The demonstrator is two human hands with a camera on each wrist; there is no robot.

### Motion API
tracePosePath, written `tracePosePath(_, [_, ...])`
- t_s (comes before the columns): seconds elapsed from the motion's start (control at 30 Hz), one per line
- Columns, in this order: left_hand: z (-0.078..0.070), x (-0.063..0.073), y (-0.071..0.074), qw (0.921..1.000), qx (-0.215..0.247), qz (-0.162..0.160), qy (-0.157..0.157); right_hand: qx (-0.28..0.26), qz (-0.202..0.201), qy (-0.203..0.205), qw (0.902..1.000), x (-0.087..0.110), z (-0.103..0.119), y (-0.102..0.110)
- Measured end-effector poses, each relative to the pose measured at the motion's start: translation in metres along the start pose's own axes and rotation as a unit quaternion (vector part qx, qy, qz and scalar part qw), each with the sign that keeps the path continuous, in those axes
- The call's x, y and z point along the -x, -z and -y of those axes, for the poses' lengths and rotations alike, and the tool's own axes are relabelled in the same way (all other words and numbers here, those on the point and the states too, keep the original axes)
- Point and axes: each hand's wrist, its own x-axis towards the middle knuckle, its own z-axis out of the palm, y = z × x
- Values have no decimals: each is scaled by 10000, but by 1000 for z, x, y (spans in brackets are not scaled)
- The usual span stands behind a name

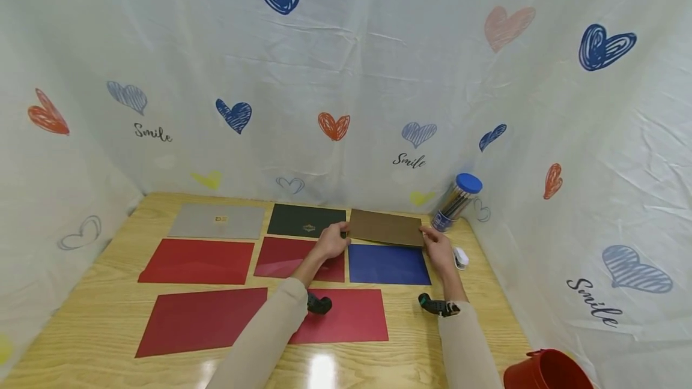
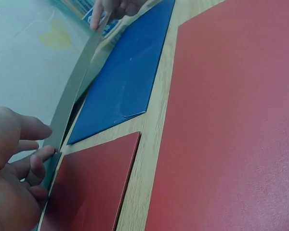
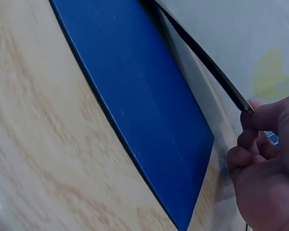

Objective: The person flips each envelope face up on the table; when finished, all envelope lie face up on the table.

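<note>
Both hands hold a brown folder (image 1: 386, 228) at the back of the table, its near edge lifted. At its left side my left hand (image 1: 333, 241) pinches the edge between thumb and fingers. My right hand (image 3: 267, 154) grips the near right corner between thumb and curled fingers. Just in front of it lies a blue folder (image 1: 388, 265), flat on the wood. To the left is a dark green folder (image 1: 306, 221) with a gold emblem. A dark red folder (image 1: 297, 258) lies partly under my left forearm.
A grey folder (image 1: 216, 221), a red folder (image 1: 197, 262) and more red sheets (image 1: 200, 321) lie on the left and front. Behind my right hand stands a blue-lidded jar of pencils (image 1: 456, 203). Beside that hand is a small white object (image 1: 461, 258). A red bucket (image 1: 548, 371) stands front right.
</note>
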Motion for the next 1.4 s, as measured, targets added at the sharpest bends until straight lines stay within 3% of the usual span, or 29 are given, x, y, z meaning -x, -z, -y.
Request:
tracePosePath(0.33, [3, 0, -2, 9999, -37, -123, -58, 819, -125, 319, 9961, 3, -7, 5])
tracePosePath(0.53, [2, 0, -2, 9999, -80, -114, -81, 1656, -682, 1039, 9783, 4, -7, 6])
tracePosePath(0.7, [2, 0, -1, 9997, -161, -110, -124, 1920, -961, 1312, 9678, 4, -10, 6])
tracePosePath(1.07, [2, 0, -2, 9985, -319, -212, -393, 1848, -938, 1126, 9718, 5, -10, 10])
tracePosePath(1.4, [6, 0, 3, 9961, 54, -390, -791, 1599, -861, 725, 9807, 7, -5, 11])
